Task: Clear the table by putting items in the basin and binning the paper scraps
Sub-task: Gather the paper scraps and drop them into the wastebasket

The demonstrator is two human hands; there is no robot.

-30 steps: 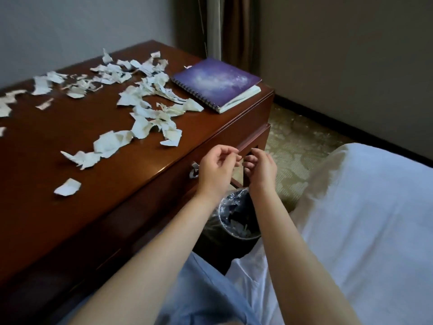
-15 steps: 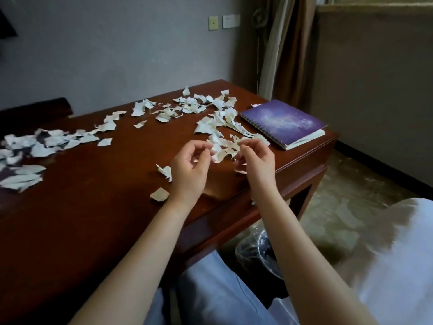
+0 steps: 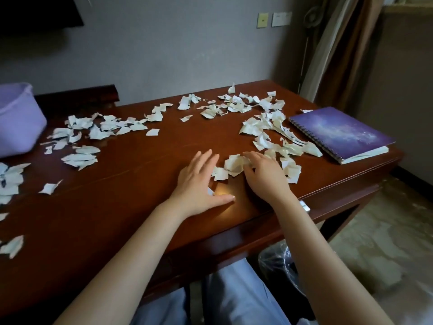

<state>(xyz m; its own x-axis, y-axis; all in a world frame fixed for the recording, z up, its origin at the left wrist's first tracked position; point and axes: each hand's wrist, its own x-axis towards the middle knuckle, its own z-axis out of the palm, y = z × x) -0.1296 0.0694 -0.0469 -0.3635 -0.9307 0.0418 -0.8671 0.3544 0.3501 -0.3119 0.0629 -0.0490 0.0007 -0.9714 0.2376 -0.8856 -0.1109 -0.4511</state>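
Both grips have come down since half a second ago, when they hung above the wood with fingers curled; now they sit on the dark reddish-brown wooden bench (image 3: pixel 140 198). My left grip (image 3: pixel 199 181) lies flat, fingers straight and together, thumb spread wide along the near edge. My right grip (image 3: pixel 264 177) is bent over the torn white paper scraps (image 3: pixel 234 164), with its fingertips on top of a crumpled piece and its thumb against the piece's lower edge, pinching it. That piece lies between my two grips, just beside the left fingers.

Some scraps carry dark print, too small to read. The two wall plates, one yellowish (image 3: pixel 263 20) and one white (image 3: pixel 281 19), bear marks I cannot make out either.

Counting: one round lilac plastic basin (image 3: pixel 16 123) at the bench's far left, one purple spiral-bound notebook (image 3: pixel 339 134) at its right end, and one bin lined with clear plastic (image 3: pixel 281 266) on the floor under the bench by my right forearm. The scraps are too many to count singly; they lie in loose drifts from the basin across to the notebook, thickest near my right grip.
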